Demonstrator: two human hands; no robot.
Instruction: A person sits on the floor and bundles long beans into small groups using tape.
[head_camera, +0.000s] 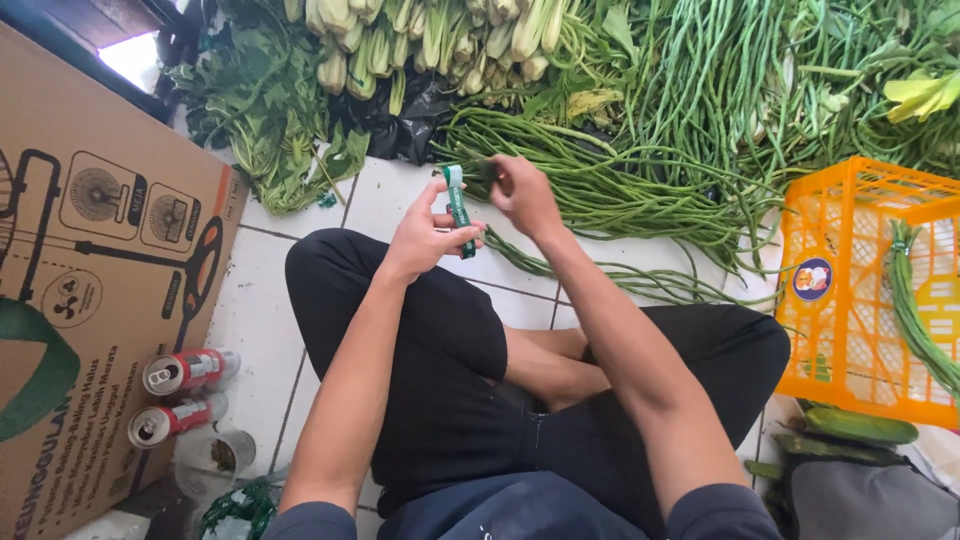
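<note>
A cardboard box (90, 300) and two cans (185, 390) lie at the left on the tiled floor (260, 330). The left hand (425, 235) pinches a green band (458, 208), held upright above the lap. The right hand (522, 192) closes on something small; what it is cannot be told. Loose long beans (620, 185) sprawl beyond, seemingly unbundled. One bundle lies in the orange crate (860, 290), so most of the work looks undone.

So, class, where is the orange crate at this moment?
In the head view, the orange crate stands on the tiled floor at the right edge, beside the person's right knee, just below the pile of long beans.
</note>
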